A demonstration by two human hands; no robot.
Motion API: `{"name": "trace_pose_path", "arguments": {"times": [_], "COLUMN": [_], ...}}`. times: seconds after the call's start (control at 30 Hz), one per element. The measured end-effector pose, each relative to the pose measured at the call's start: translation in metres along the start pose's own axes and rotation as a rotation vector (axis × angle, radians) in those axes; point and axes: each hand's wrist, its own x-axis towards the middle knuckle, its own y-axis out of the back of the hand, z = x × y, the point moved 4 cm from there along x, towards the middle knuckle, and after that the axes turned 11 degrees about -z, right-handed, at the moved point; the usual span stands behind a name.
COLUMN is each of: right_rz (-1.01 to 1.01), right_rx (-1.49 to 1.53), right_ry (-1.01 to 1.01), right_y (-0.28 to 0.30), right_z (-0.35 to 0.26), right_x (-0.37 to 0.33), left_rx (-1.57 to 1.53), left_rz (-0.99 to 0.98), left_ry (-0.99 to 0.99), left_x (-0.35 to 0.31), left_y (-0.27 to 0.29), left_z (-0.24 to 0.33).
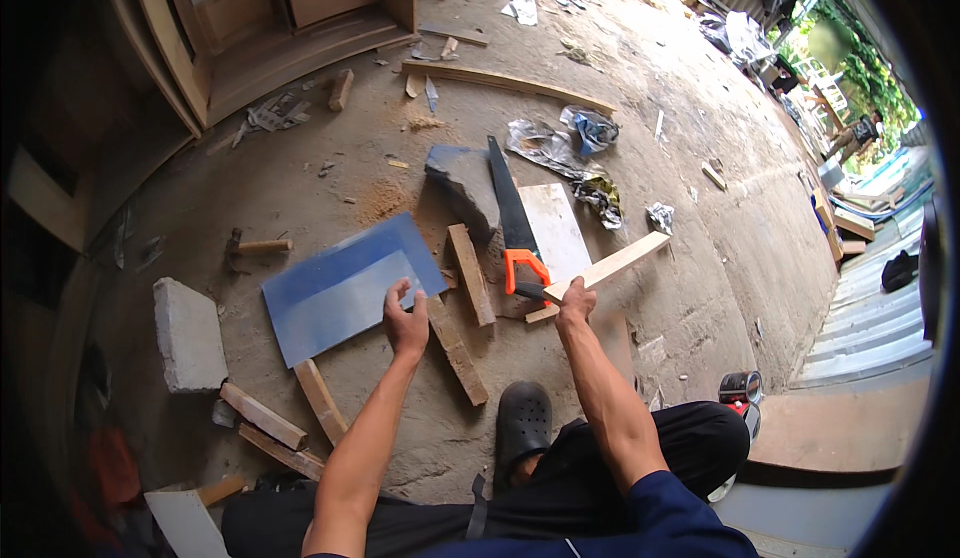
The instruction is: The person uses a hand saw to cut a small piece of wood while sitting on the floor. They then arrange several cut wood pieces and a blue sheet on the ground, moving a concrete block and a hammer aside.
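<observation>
My right hand [577, 301] is closed around the near end of a pale wooden strip [625, 262], which points away to the right. Just left of that hand lies a handsaw [512, 206] with a dark blade and orange handle; its blade rests against a grey stone block [465, 186]. My left hand [405, 324] hovers over the right edge of a blue board [335, 288], thumb and fingers apart, holding nothing. Beside the board are two short wooden pieces [471, 276]. A white panel [556, 228] lies beyond the strip, partly behind the saw.
A hammer [262, 246] and a pale concrete block [190, 336] lie to the left. Several wood offcuts [263, 416] sit near my left arm. Ahead are a long batten [510, 86], crumpled foil [550, 148] and a wooden cabinet [300, 48]. A person [860, 133] is far right.
</observation>
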Motion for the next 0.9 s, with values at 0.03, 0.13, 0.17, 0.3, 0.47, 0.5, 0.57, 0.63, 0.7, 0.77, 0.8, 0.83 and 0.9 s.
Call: {"name": "trace_pose_path", "arguments": {"times": [0.03, 0.13, 0.17, 0.3, 0.47, 0.5, 0.57, 0.63, 0.7, 0.77, 0.8, 0.83, 0.9], "right_rz": [0.010, -0.190, -0.291, -0.746, -1.112, -1.149, -1.201, -1.175, -1.185, -1.227, -1.324, -1.415, -1.502], "right_rx": [-0.070, -0.131, -0.169, -0.274, -0.588, -0.648, -0.756, -0.845, -0.904, -0.943, -1.000, -1.055, -1.091], "right_ry": [0.066, 0.326, 0.430, 0.617, 1.165, 1.246, 1.325, 1.431, 1.503, 1.521, 1.401, 1.274, 1.226], "right_y": [-0.010, -0.049, -0.061, -0.110, -0.153, -0.160, -0.170, -0.176, -0.181, -0.188, -0.191, -0.193, -0.197], "right_z": [-0.011, -0.038, -0.047, -0.075, -0.082, -0.080, -0.074, -0.068, -0.058, -0.045, -0.040, -0.038, -0.030], "right_x": [-0.012, -0.055, -0.071, -0.159, -0.235, -0.257, -0.289, -0.317, -0.331, -0.335, -0.338, -0.343, -0.340], "left_rx": [-0.088, -0.258, -0.315, -0.478, -0.811, -0.849, -0.988, -0.984, -1.073, -1.109, -1.103, -1.095, -1.106], "left_rz": [-0.028, -0.076, -0.108, -0.125, 0.040, 0.124, 0.343, 0.520, 0.555, 0.593, 0.590, 0.585, 0.515], "left_ry": [0.007, -0.023, -0.016, 0.039, 0.054, 0.039, 0.100, 0.207, 0.165, 0.120, 0.119, 0.119, 0.082], "left_x": [0.002, 0.014, 0.018, 0.030, 0.050, 0.053, 0.055, 0.048, 0.043, 0.037, 0.031, 0.025, 0.018], "left_y": [-0.002, 0.004, 0.007, 0.045, 0.116, 0.136, 0.169, 0.207, 0.237, 0.258, 0.261, 0.264, 0.261], "left_z": [0.006, 0.017, 0.021, 0.039, 0.066, 0.065, 0.055, 0.034, 0.015, -0.014, -0.018, -0.022, -0.019]}}
